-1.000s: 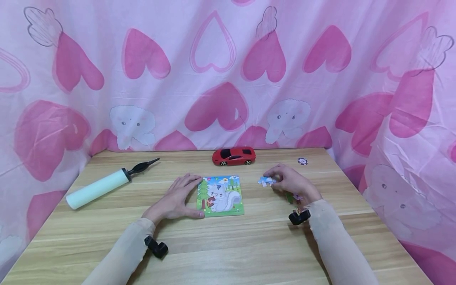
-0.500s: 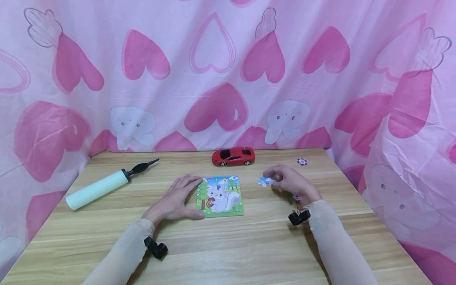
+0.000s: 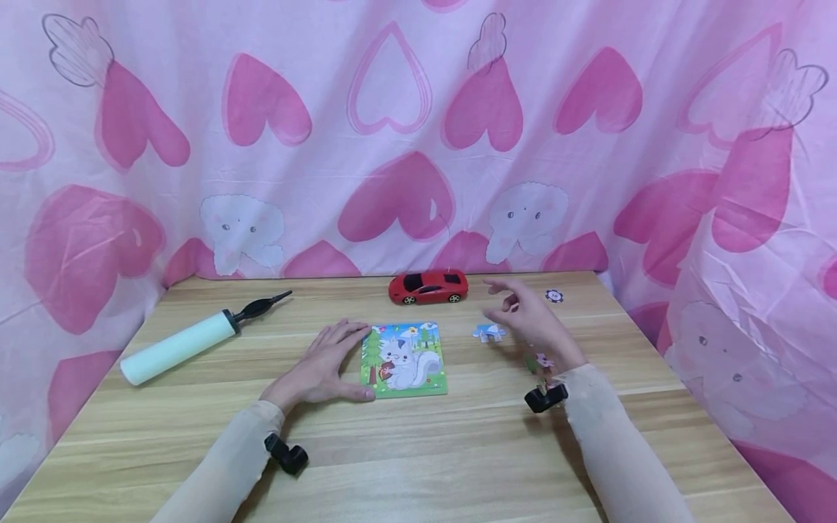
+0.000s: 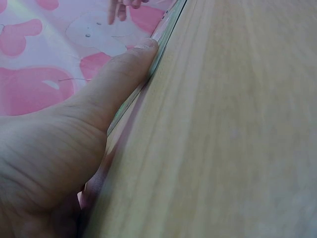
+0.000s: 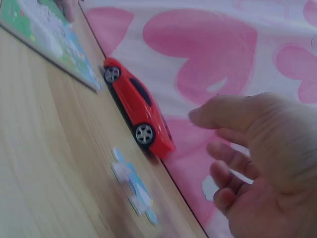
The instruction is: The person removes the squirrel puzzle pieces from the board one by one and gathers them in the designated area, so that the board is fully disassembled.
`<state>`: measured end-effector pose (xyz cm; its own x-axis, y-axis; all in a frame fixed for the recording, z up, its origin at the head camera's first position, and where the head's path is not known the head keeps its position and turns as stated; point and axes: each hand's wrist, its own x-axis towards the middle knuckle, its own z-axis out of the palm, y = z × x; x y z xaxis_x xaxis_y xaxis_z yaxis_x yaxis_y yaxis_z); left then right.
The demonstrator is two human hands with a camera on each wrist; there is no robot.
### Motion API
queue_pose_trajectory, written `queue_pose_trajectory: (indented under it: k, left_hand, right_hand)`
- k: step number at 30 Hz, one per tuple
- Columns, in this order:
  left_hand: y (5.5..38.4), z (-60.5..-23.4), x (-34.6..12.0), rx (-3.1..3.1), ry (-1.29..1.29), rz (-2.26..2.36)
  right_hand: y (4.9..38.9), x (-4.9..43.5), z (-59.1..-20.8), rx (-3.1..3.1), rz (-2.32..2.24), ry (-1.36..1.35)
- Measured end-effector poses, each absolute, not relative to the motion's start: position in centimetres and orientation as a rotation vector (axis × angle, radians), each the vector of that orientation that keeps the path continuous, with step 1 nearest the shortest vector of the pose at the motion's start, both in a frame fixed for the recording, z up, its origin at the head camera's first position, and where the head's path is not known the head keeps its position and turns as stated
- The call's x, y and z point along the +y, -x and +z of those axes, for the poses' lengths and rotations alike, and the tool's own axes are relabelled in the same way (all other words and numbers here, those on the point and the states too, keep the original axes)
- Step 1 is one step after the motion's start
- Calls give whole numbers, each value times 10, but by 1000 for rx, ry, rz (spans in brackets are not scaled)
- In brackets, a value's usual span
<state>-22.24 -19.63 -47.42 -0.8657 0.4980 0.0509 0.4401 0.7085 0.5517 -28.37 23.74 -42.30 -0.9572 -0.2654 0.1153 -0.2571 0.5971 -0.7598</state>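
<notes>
A square picture board [image 3: 403, 361] showing a white squirrel among trees lies flat on the wooden table. My left hand [image 3: 320, 367] rests at its left side, thumb on the near corner and fingertips by the far corner. In the left wrist view, the thumb [image 4: 124, 74] lies along the board's edge. A blue and white jigsaw piece [image 3: 490, 333] lies to the right of the board. Above and just right of it hovers my right hand [image 3: 532, 319], holding nothing, thumb and index finger apart. More colourful pieces [image 3: 542, 360] lie partly hidden beneath the right hand and wrist.
A red toy car [image 3: 429, 288] stands near the back edge. Further right lies a small gear-edged disc [image 3: 554, 296]. A pale green hand pump [image 3: 183, 347] with a black nozzle lies at left. Pink patterned cloth [image 3: 405, 145] rises behind the table.
My right hand has released the blue and white jigsaw piece and lifted, its fingers moving up and away. The piece stays on the table. My left hand has kept its place.
</notes>
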Motion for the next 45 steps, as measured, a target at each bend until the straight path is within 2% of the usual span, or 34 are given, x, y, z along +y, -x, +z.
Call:
queue_pose_trajectory:
  k: [18,33,45]
  left_hand:
    - [223,-473,-195,2806,-761,871]
    - [222,-473,-197,2805,-764,868]
    - [222,-473,-196,2793,-759,878]
  right_hand:
    - [273,183,-413,2653,-1648,625]
    - [267,138,-424,2574,-1553,773]
    - [253,118,-448,2519,-1379,740]
